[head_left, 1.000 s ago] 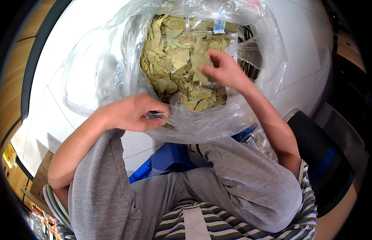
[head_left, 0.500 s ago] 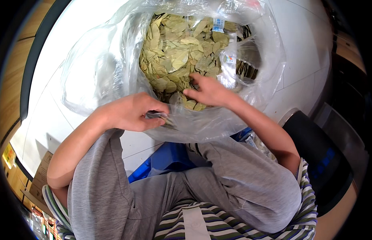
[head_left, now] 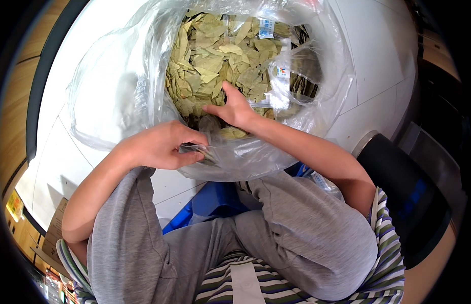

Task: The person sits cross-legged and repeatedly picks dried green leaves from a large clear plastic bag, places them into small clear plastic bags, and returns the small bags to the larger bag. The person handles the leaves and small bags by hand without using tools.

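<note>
A large clear plastic bag (head_left: 106, 88) stands wide open in front of me, full of dried bay leaves (head_left: 207, 63). My right hand (head_left: 235, 106) reaches over the near rim to the leaves. Its thumb and forefinger are spread apart, with no leaf visibly gripped; the other fingers are partly hidden. At the near left rim, my left hand (head_left: 162, 146) pinches a small clear plastic bag (head_left: 210, 156) with some leaves inside. Part of this small bag blends into the big bag's film, so its outline is hard to make out.
Clear packets with printed labels (head_left: 282, 73) lie on the right side inside the big bag. A blue plastic container (head_left: 215, 200) is between my legs. To the right is a black cylinder with a metal rim (head_left: 397, 192). A cardboard box (head_left: 54, 228) lies at the left.
My right hand has shifted left across the leaves, its thumb and forefinger spreading wider. The big bag and its contents appear slightly farther left. My left hand keeps its pinch.
</note>
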